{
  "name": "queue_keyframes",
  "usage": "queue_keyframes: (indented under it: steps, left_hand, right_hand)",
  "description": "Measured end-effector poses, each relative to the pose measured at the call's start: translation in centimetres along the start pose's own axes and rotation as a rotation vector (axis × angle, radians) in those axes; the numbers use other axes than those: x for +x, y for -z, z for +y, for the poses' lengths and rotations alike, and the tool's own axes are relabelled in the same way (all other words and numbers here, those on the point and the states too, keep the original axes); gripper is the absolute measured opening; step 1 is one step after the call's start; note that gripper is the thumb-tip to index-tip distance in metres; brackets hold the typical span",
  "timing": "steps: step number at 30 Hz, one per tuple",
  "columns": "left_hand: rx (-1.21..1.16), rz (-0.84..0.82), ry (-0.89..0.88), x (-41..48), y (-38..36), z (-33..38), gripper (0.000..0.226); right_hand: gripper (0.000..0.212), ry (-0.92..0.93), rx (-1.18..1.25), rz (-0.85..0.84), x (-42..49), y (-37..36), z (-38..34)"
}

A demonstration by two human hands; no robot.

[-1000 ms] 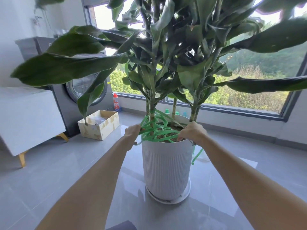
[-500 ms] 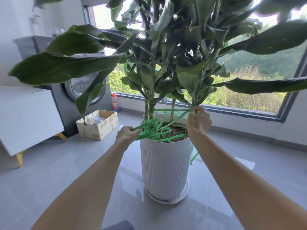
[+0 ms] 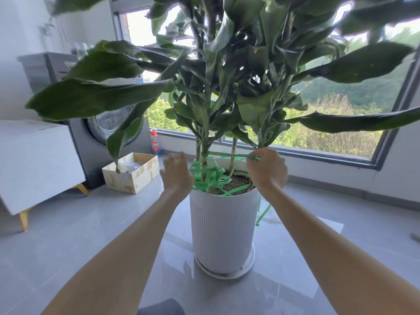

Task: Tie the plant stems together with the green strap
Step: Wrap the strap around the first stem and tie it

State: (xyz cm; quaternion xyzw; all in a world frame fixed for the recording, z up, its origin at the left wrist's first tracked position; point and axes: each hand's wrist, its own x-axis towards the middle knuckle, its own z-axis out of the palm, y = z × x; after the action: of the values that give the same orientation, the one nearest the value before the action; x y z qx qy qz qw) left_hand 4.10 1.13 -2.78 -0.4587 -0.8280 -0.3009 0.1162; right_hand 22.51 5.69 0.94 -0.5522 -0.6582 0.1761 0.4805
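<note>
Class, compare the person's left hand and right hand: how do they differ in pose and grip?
The right hand pinches the green strap taut; the left hand holds nothing, fingers loosely spread. The right hand is by the right stem; the left hand is beside the loose strap coil. Both are near the rim of the white pot.

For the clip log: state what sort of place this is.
Likely a home laundry area or enclosed balcony: grey front-loading washing machine, red-capped plastic bottle beside it, wide dark-framed window, grey floor tiles.
</note>
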Motion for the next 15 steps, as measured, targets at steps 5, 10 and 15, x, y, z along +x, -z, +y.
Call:
queue_keyframes:
  steps: [5, 10, 15]
  left_hand:
    - [-0.057, 0.171, -0.505, -1.1, 0.5, 1.8, 0.023]
    - [-0.036, -0.237, -0.558, -1.8, -1.1, 2.8, 0.037]
    - [-0.008, -0.322, -0.428, -1.5, -2.2, 3.0, 0.025]
  right_hand:
    - [0.008, -0.018, -0.016, -0.121, 0.2, 0.9, 0.3]
    - [0.03, -0.31, 0.247, -0.355, 1.3, 1.0, 0.9]
    - [0.012, -0.455, 0.372, -0.445, 1.5, 0.8, 0.8]
